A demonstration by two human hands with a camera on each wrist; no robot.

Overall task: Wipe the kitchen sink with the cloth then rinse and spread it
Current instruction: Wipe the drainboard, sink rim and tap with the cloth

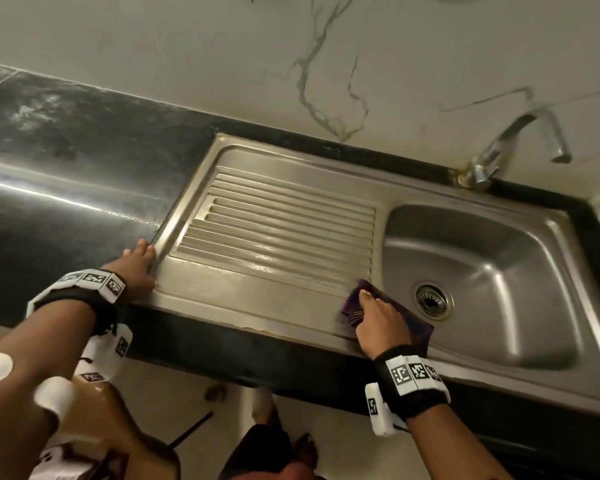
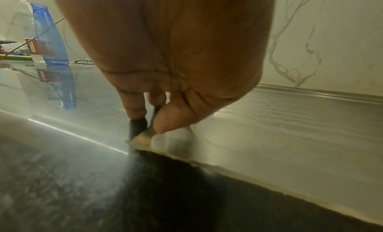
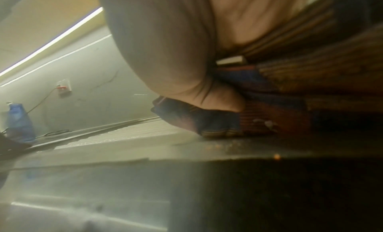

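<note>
A: Where is the cloth sitting?

B: Under the right hand, on the steel sink at the front corner of the ribbed draining board, just beside the basin. The hand is lying flat over it, fingers stretched forward and pressing it down. Part of the cloth is sticking out past the fingertips and part past the wrist side, toward the basin.

A: Is that grip pinching the cloth?

B: From the head view it is looking spread and pressing. In the right wrist view the thumb is tucking against a fold of cloth, but that picture is blurry, so I cannot tell whether it is really pinching.

A: And the left hand?

B: It is resting at the sink's left edge, well apart from the cloth. Its fingers are lying straight, with fingertips touching the dark table and the thumb touching the sink's rim. It is holding nothing.

A: What is lying beyond the right grip?

B: The drain is sitting just past the cloth in the basin, and the tap is standing behind the basin by the wall. Off past the left hand, a blue bottle is standing on the table.
</note>
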